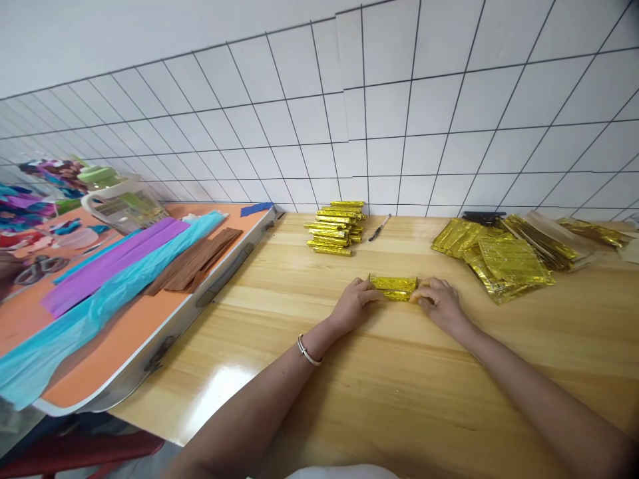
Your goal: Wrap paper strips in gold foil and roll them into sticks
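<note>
A small sheet of shiny gold foil (pixel 394 284) lies on the wooden table in front of me, its near edge folded or rolled up. My left hand (pixel 355 303) pinches its left end, and my right hand (pixel 439 303) has closed fingers at its right end. Beyond my hands, towards the wall, sits a stack of narrow gold foil rolls (pixel 335 229). Off to the right is a loose pile of flat gold foil sheets (pixel 499 256). A bracelet circles my left wrist.
A pen (pixel 380 227) lies beside the rolls. At left stands an orange-topped table (pixel 124 359) with purple crepe paper (pixel 120 263), blue and brown strips, scissors (pixel 40 269) and a clear jug (pixel 124 203). A black object (pixel 483 217) rests behind the foil sheets. The tiled wall (pixel 389 106) bounds the back.
</note>
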Action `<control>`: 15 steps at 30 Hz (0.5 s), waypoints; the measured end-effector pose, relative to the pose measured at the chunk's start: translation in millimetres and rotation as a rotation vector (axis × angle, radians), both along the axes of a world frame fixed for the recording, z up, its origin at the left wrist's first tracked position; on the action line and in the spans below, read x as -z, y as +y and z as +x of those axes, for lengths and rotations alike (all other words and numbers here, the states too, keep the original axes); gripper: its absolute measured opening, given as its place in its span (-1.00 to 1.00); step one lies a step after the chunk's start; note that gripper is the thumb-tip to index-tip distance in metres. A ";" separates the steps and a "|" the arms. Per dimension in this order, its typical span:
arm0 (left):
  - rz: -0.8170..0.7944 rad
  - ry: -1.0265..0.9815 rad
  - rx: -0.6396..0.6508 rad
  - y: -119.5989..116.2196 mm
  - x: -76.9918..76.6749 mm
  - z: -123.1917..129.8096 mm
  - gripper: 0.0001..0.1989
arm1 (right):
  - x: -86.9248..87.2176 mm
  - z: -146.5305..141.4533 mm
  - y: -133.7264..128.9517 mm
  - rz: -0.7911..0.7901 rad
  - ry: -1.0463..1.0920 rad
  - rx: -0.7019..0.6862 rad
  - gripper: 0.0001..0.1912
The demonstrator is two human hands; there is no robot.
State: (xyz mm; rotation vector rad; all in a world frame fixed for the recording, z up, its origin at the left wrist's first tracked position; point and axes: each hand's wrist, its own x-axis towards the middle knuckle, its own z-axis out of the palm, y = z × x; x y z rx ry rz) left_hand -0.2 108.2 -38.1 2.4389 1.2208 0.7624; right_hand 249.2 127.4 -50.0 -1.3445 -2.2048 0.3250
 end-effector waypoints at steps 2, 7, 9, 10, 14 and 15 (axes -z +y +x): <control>0.013 0.020 0.020 0.6 0.6 -1.4 -0.69 | -0.1 0.6 -0.1 0.001 -0.004 -0.017 -0.69; 0.013 0.088 0.035 2.8 3.6 -3.7 -0.64 | 0.8 2.1 0.1 -0.003 -0.023 -0.041 -0.64; 0.018 0.102 0.043 3.2 4.4 -4.3 -0.63 | 2.0 2.6 0.4 0.001 -0.029 -0.044 -0.63; 0.022 0.105 0.046 3.1 4.6 -4.5 -0.62 | 2.7 2.9 0.6 0.004 -0.032 -0.045 -0.62; 0.032 0.113 0.048 1.3 3.9 -5.0 -0.61 | 4.2 3.9 1.9 0.004 -0.040 -0.063 -0.61; 0.031 0.115 0.047 0.8 3.4 -5.0 -0.60 | 4.1 4.1 2.1 0.003 -0.041 -0.065 -0.61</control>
